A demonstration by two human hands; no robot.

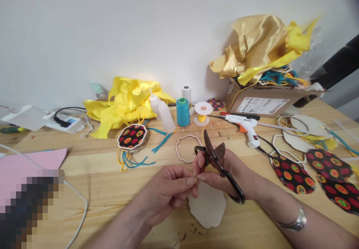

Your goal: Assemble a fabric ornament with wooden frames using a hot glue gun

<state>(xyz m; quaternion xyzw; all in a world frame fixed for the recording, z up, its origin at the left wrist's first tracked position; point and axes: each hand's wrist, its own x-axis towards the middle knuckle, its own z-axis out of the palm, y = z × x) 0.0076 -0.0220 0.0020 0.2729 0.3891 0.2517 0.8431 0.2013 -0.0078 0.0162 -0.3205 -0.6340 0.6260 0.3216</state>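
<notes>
My right hand [224,172] grips black-handled scissors [217,159], blades open and pointing up and away. Its fingertips meet those of my left hand [168,191], and both pinch a thin yellow thread [202,133] that runs up to a small spool of yellow thread [202,113]. Under my hands on the wooden table [106,181] lies a cream scalloped cut-out [208,206]. A thin scalloped frame [187,148] lies just beyond my fingers. A silver bracelet [296,219] is on my right wrist.
A stack of black patterned pieces with teal and yellow tassels [132,138], a teal thread cone [183,111], squeeze bottles [165,115], yellow satin [126,101], a white glue gun [246,126], a cardboard box of gold fabric [266,103], more patterned pieces [293,174], pink paper [25,170].
</notes>
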